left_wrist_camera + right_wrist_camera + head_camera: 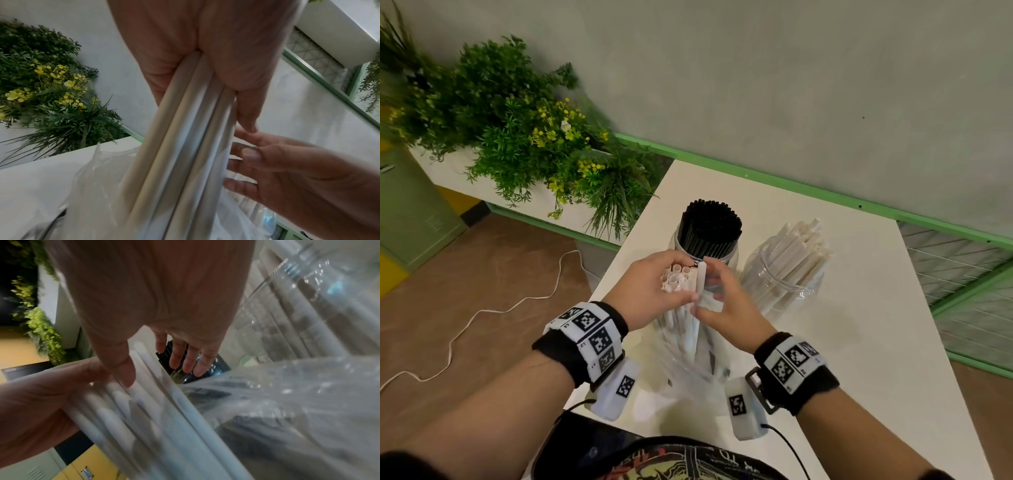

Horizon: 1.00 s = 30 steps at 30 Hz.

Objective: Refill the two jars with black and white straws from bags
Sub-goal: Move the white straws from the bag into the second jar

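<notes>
From the head view I see my left hand (654, 291) closed around a bundle of white paper straws (681, 308), its fingers curled round their upper part, while the lower ends sit inside a clear thin plastic bag (688, 373) that lies on the white surface (859, 308) just in front of me. My right hand (726, 308) is at the same bundle with relaxed, nearly straight fingers; its thumb and first finger seem to touch one straw, but I cannot tell whether they really pinch it. Behind the hands stands a clear round jar packed with black straws (709, 226), so I judge this half as done. To its right the second clear jar (780, 277) holds white straws that lean to one side, with free room in it. I think what is left is to pull this bundle out of the bag and put it into that jar.
</notes>
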Tool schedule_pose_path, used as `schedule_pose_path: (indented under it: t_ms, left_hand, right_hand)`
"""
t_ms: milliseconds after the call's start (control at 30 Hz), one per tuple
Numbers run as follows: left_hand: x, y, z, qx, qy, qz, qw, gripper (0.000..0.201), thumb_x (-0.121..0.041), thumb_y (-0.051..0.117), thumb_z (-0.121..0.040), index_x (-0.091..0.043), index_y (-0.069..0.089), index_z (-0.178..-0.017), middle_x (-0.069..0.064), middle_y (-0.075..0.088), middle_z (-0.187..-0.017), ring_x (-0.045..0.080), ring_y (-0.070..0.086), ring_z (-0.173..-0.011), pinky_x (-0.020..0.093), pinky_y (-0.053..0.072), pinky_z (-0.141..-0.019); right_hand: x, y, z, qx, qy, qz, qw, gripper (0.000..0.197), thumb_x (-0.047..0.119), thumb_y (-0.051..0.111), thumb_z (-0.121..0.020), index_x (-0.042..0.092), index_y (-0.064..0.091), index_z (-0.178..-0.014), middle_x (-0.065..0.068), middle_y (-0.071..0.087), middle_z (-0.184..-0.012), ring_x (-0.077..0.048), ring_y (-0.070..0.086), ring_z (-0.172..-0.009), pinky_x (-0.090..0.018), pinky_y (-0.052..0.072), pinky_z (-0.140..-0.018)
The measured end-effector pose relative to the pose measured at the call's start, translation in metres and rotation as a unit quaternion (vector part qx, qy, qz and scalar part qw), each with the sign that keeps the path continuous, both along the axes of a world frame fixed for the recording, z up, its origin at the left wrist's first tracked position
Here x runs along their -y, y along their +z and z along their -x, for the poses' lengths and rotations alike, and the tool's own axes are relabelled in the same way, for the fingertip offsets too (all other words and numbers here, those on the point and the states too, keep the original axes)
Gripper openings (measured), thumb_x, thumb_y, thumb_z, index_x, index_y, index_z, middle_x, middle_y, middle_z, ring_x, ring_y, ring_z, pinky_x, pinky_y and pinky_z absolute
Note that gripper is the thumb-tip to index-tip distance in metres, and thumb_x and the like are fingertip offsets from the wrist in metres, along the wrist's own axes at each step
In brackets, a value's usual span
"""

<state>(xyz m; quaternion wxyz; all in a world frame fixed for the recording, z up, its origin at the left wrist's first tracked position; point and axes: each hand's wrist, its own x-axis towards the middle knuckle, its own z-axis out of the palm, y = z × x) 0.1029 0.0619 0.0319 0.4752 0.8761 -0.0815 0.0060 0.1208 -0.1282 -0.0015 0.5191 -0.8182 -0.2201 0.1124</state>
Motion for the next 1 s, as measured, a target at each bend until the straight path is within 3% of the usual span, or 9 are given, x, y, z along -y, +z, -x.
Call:
schedule_pose_path:
  t_ms: [133,233,367,433,500,633,800,933,1000]
  left_hand:
    - [0.000,0.002,0.006,-0.001,0.008,0.012,1.000,0.041,-0.024,0.084,-0.068,-0.035,0.058,-0.098,-0.013,0.062,-0.098,-0.004,0.058,-0.083,0.005,0.040,-0.069]
    - [0.000,0.002,0.009,0.004,0.020,0.016,1.000,0.039,-0.023,0.084,-0.067,-0.032,0.058,-0.095,-0.014,0.062,-0.093,-0.005,0.057,-0.078,0.005,0.040,-0.064]
    - [-0.004,0.001,0.010,-0.001,-0.004,-0.009,1.000,0.044,-0.018,0.081,-0.070,-0.035,0.056,-0.102,-0.013,0.059,-0.105,-0.006,0.055,-0.089,0.003,0.037,-0.071]
    - [-0.009,0.001,0.010,0.005,-0.021,-0.028,0.999,0.046,-0.013,0.076,-0.074,-0.034,0.055,-0.109,-0.011,0.057,-0.111,-0.008,0.052,-0.096,0.001,0.035,-0.076]
    - [-0.011,0.000,0.013,0.016,-0.025,-0.032,0.999,0.042,-0.009,0.070,-0.077,-0.032,0.056,-0.110,-0.010,0.057,-0.111,-0.008,0.051,-0.099,0.001,0.034,-0.078]
    - [-0.009,-0.005,0.017,0.047,-0.015,-0.034,0.998,0.033,-0.008,0.066,-0.082,-0.031,0.057,-0.104,-0.010,0.059,-0.109,-0.004,0.052,-0.102,0.003,0.034,-0.083]
    - [-0.008,-0.008,0.019,0.063,-0.001,-0.030,0.998,0.024,-0.012,0.065,-0.084,-0.030,0.059,-0.099,-0.011,0.060,-0.103,0.000,0.054,-0.097,0.005,0.035,-0.081]
    - [-0.007,-0.008,0.018,0.066,0.000,-0.029,0.997,0.015,-0.015,0.063,-0.087,-0.026,0.061,-0.097,-0.009,0.060,-0.101,0.002,0.055,-0.095,0.006,0.036,-0.078]
    - [-0.006,-0.008,0.016,0.070,-0.017,-0.034,0.997,0.014,-0.017,0.061,-0.090,-0.027,0.062,-0.099,-0.010,0.060,-0.101,0.001,0.055,-0.096,0.009,0.038,-0.081]
  right_hand:
    - [-0.010,-0.005,-0.001,-0.036,-0.006,-0.023,0.999,0.081,0.014,0.077,-0.077,0.031,0.030,-0.141,0.006,0.053,-0.131,-0.006,0.051,-0.120,-0.022,0.042,-0.099]
    - [-0.016,-0.010,0.003,-0.029,-0.010,-0.053,0.998,0.080,0.010,0.075,-0.073,0.027,0.034,-0.140,0.006,0.057,-0.124,-0.010,0.057,-0.114,-0.031,0.046,-0.099]
    - [-0.024,-0.010,0.011,-0.002,-0.042,-0.090,0.995,0.064,0.021,0.068,-0.073,0.017,0.042,-0.132,0.003,0.060,-0.116,-0.004,0.059,-0.104,-0.022,0.048,-0.090]
    - [-0.026,-0.010,0.012,0.004,-0.061,-0.102,0.993,0.058,0.015,0.067,-0.074,0.013,0.045,-0.128,0.007,0.060,-0.109,0.003,0.058,-0.096,-0.014,0.045,-0.083]
    - [-0.029,-0.011,0.013,0.001,-0.073,-0.113,0.991,0.056,0.008,0.067,-0.076,0.012,0.044,-0.127,0.008,0.060,-0.102,0.004,0.058,-0.088,-0.013,0.045,-0.079]
    - [-0.034,-0.013,0.017,-0.004,-0.070,-0.123,0.990,0.059,0.000,0.067,-0.080,0.013,0.039,-0.130,0.008,0.061,-0.092,-0.004,0.063,-0.083,-0.025,0.052,-0.078]
    - [-0.036,-0.016,0.020,0.006,-0.105,-0.139,0.985,0.055,0.005,0.069,-0.079,0.019,0.043,-0.125,-0.003,0.065,-0.101,-0.017,0.066,-0.092,-0.038,0.055,-0.086]
    - [-0.037,-0.011,0.023,0.056,-0.131,-0.130,0.981,0.034,0.015,0.063,-0.082,0.016,0.047,-0.113,0.004,0.059,-0.092,-0.004,0.059,-0.082,-0.022,0.049,-0.074]
    - [-0.036,-0.008,0.024,0.110,-0.146,-0.111,0.977,0.040,0.009,0.059,-0.087,0.019,0.042,-0.121,0.003,0.058,-0.097,-0.005,0.057,-0.084,-0.021,0.046,-0.075]
